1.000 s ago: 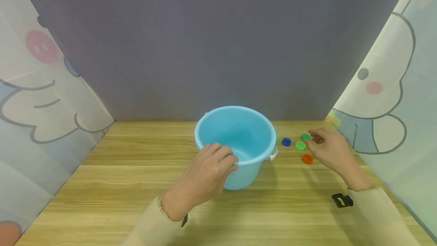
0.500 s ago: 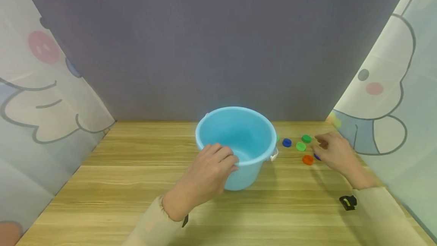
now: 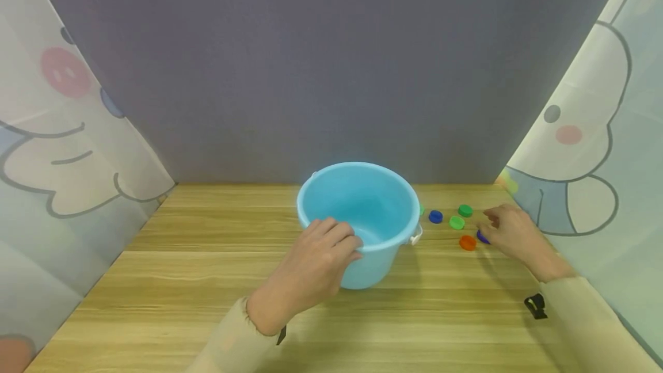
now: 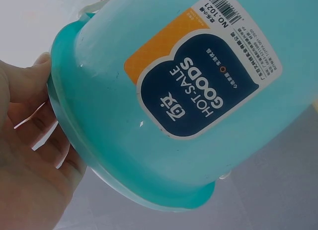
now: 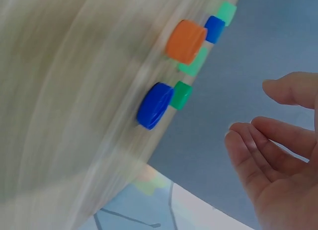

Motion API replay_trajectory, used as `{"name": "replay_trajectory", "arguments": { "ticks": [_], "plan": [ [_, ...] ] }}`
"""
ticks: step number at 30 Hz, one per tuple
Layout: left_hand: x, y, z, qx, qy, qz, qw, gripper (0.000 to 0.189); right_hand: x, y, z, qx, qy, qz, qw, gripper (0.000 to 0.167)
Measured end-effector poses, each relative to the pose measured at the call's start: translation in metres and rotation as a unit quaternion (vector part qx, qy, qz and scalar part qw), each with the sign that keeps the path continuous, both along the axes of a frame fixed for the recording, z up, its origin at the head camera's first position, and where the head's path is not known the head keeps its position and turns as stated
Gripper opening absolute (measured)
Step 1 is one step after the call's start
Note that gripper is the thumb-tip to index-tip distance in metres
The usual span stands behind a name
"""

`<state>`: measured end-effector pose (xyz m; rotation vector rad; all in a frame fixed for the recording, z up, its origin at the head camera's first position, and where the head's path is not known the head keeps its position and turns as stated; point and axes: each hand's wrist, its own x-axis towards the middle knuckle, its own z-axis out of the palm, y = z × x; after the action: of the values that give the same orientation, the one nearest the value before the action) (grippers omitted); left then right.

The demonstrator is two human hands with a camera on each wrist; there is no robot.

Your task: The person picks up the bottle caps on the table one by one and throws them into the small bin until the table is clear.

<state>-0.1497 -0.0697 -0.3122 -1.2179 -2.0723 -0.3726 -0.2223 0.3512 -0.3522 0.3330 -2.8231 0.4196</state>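
Note:
A light blue bucket [image 3: 369,266] stands upright on the table. My left hand [image 3: 316,258] grips its near rim; in the left wrist view the thumb lies against the bucket's outside [image 4: 109,91]. Over the right part of the table hovers my right hand [image 3: 513,238], its thumb and fingers apart and holding nothing. Closest to it is a dark blue bottle cap [image 5: 155,106], partly covered by the hand in the head view. An orange cap [image 3: 468,242] lies just left of that, with a light green cap [image 3: 457,223] and a darker green cap [image 3: 465,210] behind.
Another blue cap [image 3: 435,217] lies between the green caps and the bucket. A further light green cap [image 3: 422,210] is half hidden by the bucket's side. The white handle joint [image 3: 416,238] sticks out at the right. A grey panel [image 3: 331,73] closes off the back.
My right hand has moved to the right and slightly nearer, away from the darker green cap, which shows fully now along with the dark blue cap. The left hand stays on the bucket's rim.

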Motion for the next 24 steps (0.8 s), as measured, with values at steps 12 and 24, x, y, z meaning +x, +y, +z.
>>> {"name": "replay_trajectory", "arguments": {
  "ticks": [12, 24],
  "plan": [
    [-0.002, 0.000, -0.002, 0.007, -0.004, -0.003, 1.0000, 0.009, -0.006, 0.013, -0.011, 0.030, -0.006, 0.013, 0.9994, 0.031],
    [-0.001, 0.000, -0.002, 0.006, -0.009, -0.002, 0.9999, 0.009, -0.013, 0.024, -0.019, 0.067, -0.049, -0.007, 0.9965, 0.038]
  ]
}}
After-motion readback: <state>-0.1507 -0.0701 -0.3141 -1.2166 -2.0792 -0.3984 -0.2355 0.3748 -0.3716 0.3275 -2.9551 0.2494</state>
